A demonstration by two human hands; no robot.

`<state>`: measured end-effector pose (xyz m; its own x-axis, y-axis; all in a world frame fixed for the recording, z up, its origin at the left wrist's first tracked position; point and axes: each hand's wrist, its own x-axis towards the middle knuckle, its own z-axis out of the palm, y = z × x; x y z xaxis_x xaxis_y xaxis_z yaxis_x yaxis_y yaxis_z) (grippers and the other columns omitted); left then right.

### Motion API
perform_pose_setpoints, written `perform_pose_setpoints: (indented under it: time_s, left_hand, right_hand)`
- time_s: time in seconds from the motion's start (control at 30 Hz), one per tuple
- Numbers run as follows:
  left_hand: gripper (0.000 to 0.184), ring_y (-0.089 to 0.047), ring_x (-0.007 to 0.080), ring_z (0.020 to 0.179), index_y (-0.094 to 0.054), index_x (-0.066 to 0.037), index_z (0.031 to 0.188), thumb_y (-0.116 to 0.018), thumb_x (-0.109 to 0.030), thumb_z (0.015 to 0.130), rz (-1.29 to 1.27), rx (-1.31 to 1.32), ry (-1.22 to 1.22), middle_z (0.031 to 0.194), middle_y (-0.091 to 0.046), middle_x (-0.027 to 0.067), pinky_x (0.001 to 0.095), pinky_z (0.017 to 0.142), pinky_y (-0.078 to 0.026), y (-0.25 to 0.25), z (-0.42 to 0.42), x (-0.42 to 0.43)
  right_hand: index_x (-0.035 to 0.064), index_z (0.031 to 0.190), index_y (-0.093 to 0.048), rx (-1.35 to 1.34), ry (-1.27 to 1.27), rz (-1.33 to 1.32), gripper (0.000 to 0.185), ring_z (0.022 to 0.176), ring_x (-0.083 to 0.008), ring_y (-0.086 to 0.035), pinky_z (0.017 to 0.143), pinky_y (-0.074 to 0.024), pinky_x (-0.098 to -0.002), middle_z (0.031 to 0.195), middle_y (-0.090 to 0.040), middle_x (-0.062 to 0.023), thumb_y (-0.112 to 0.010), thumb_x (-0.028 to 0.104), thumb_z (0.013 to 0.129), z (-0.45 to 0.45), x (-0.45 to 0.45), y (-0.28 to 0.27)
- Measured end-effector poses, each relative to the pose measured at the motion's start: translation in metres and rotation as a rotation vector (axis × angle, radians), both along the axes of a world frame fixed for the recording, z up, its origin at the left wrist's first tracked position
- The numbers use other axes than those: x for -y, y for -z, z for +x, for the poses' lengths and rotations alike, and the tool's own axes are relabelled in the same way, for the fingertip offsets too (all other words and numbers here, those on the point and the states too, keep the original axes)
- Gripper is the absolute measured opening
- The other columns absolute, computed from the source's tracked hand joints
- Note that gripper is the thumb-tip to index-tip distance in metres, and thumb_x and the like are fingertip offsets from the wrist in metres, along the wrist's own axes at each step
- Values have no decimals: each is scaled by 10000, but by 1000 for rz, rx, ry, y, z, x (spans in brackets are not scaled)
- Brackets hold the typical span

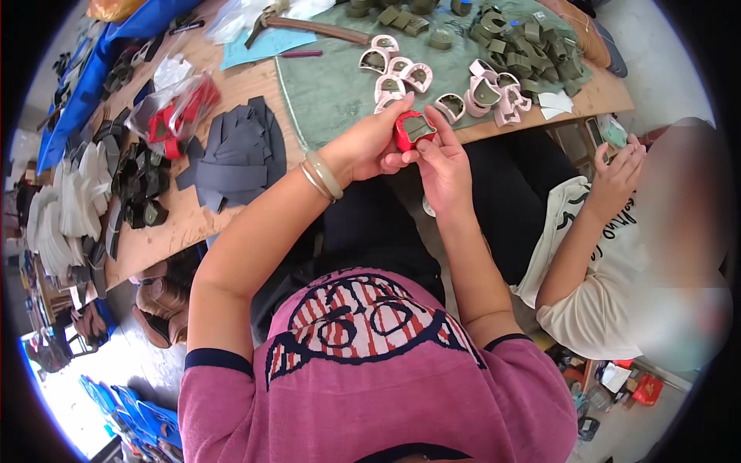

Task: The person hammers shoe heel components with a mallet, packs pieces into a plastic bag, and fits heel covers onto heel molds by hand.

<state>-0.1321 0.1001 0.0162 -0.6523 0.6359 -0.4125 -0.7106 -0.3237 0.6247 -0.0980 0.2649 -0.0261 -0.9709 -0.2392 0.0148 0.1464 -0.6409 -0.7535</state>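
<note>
Between my two hands is a small red shoe-heel-shaped block (404, 140) with an olive-green face turned up. My left hand (373, 141) has its fingers closed round the block's left and lower side. My right hand (448, 164) grips it from the right, with the thumb at its lower edge and the fingers behind. Just beyond my hands, on a green cloth (324, 92), several pale pink curved blocks (390, 85) with olive inner faces lie in a loose cluster. More pink blocks (485, 92) sit to the right near the table edge.
Olive-green pieces (532, 50) are heaped at the back right. A hammer (316, 28) lies on blue paper. Dark grey strips (241, 158), a plastic bag with red pieces (174, 116) and white strips (77, 185) cover the left side. A co-worker's hand (617, 174) is at the right.
</note>
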Motion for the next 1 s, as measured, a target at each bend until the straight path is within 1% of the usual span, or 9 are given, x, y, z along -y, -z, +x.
perform_pose_setpoints:
  time_s: [0.13,0.23,0.33,0.5,0.6,0.67,0.8,0.9,1.0]
  left_hand:
    - [630,-386,83,403,-618,-62,912,-368,-633,1002,-31,1,-3,609,-564,53,202,374,-282,-1,-1,-3]
    - [640,-421,87,401,-618,-49,1027,-351,-631,1010,-85,-9,16,612,-564,63,191,357,-299,-3,0,-2]
    - [653,-465,94,427,-620,-49,1098,-347,-636,1009,-169,-86,101,649,-591,71,193,385,-341,-9,6,5]
    - [660,-552,103,509,-602,-57,1246,-337,-618,1020,-288,-242,355,732,-635,82,203,454,-419,-31,7,20]
    - [643,-540,98,521,-584,-65,1289,-337,-598,1028,-309,-284,384,745,-629,70,213,462,-415,-43,11,21]
    - [635,-533,95,527,-575,-69,1310,-337,-589,1032,-318,-305,400,751,-626,64,218,466,-414,-44,14,19]
    - [554,-504,107,511,-622,-44,1164,-384,-530,1043,-330,-483,289,734,-629,56,228,474,-397,-40,26,10]
    - [571,-456,81,511,-660,-67,1124,-380,-557,1033,-282,-697,-124,701,-576,20,222,435,-311,-14,37,-10]
    - [558,-453,87,503,-665,-52,1019,-410,-548,1028,-351,-536,-350,675,-567,16,233,440,-317,-10,45,-23]
  right_hand:
    - [-23,1474,-381,27,0,5,627,1087,-171,-626,993,-472,-316,1288,-597,-130,-632,-38,900,-3,-5,0]
    - [-15,1484,-371,7,-17,29,655,1133,-174,-605,1003,-470,-318,1323,-582,-138,-641,-51,888,-4,-9,2]
    - [15,1509,-347,-157,-113,205,697,1177,-185,-591,978,-495,-317,1367,-556,-157,-642,-68,883,-3,-14,-2]
    - [32,1512,-365,-151,-193,194,734,1127,-198,-630,943,-528,-318,1254,-643,-161,-635,-115,845,-1,-20,-18]
    - [14,1497,-385,-397,-253,594,728,1190,-230,-602,955,-534,-339,1314,-613,-180,-636,-144,832,-6,-30,-23]
    - [8,1490,-395,-450,-222,583,718,1184,-231,-605,955,-534,-341,1321,-609,-183,-642,-141,832,-5,-31,-22]
    - [-1,1471,-424,-581,-102,587,686,1154,-210,-620,956,-526,-334,1314,-620,-174,-662,-117,837,-2,-28,-24]
    - [-1,1458,-445,-624,15,626,658,1113,-164,-642,959,-509,-309,1275,-658,-143,-678,-82,848,3,-22,-27]
    - [-9,1464,-429,-546,16,545,645,1068,-194,-645,909,-538,-319,1308,-621,-192,-631,-126,863,3,-20,-26]
